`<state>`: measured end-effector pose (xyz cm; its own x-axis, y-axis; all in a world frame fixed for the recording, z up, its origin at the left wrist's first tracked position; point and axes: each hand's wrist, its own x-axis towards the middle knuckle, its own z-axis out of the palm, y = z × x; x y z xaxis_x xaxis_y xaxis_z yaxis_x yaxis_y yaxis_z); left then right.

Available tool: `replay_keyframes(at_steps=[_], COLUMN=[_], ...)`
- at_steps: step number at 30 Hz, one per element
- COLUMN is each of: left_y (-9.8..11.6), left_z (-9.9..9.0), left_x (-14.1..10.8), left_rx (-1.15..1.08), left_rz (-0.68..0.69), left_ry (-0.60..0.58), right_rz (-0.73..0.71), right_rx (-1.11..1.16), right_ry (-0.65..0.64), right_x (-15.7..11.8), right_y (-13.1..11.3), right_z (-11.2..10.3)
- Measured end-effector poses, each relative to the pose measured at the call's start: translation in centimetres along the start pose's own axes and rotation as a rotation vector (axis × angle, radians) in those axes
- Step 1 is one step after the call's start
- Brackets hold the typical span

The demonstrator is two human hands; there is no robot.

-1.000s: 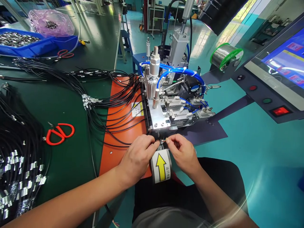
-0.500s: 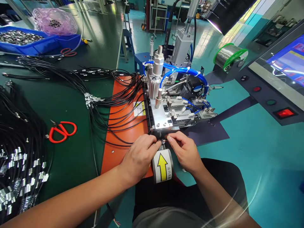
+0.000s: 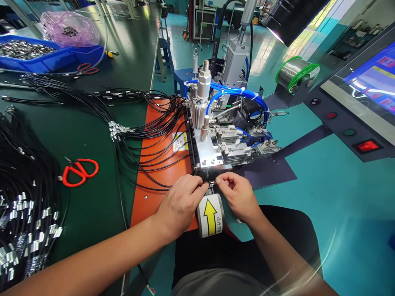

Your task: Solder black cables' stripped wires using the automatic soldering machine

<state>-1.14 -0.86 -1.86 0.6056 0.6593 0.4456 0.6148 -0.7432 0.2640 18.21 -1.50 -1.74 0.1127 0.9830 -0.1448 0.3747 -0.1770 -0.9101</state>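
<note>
My left hand [image 3: 183, 203] is closed at the front of the machine [image 3: 212, 144], thumb and fingers pinched on a black cable [image 3: 160, 189] that runs in from the left. Opposite it, my right hand [image 3: 239, 195] is closed too, thumb and forefinger pressed together on something very small. Between the fingertips a small shiny piece [image 3: 212, 183] shows, with a hint of red; its kind is unclear. Just below sits a rounded guide cover [image 3: 210, 216] with a yellow arrow. More black cables [image 3: 145, 131] fan across the orange plate [image 3: 151, 205] into the machine's left side.
Red-handled scissors [image 3: 80, 172] lie on the green table [image 3: 92, 218]. Bundled cables with silver ends [image 3: 27, 209] cover its left part. Behind are a blue tray [image 3: 33, 63] of metal parts and a pink bag [image 3: 69, 28]. A solder spool [image 3: 298, 74] and control panel [image 3: 348, 123] stand right.
My right fingertips have shifted very slightly left, towards the small shiny piece. The left hand keeps its place and grip. The whole view has drifted a little.
</note>
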Motion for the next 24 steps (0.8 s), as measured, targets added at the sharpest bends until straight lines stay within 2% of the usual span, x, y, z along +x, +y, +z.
replay_keyframes(at_steps=[7, 12, 18, 24], left_y=[-0.1, 0.2, 0.6, 0.9], left_z=[0.1, -0.9, -1.8, -2.1], left_x=[0.1, 0.4, 0.6, 0.7], left_rx=[0.014, 0.080, 0.200, 0.266], left_rz=[0.005, 0.021, -0.033, -0.083], left_ry=[-0.012, -0.049, -0.071, -0.134], right_rz=[-0.004, 0.013, 0.040, 0.145], right_rx=[0.036, -0.008, -0.010, 0.145], right_ry=[0.000, -0.052, -0.050, -0.032], right_x=[0.0, 0.2, 0.0, 0.2], right_y=[-0.1, -0.1, 0.2, 0.7], right_z=[0.0, 0.6, 0.9, 1.9])
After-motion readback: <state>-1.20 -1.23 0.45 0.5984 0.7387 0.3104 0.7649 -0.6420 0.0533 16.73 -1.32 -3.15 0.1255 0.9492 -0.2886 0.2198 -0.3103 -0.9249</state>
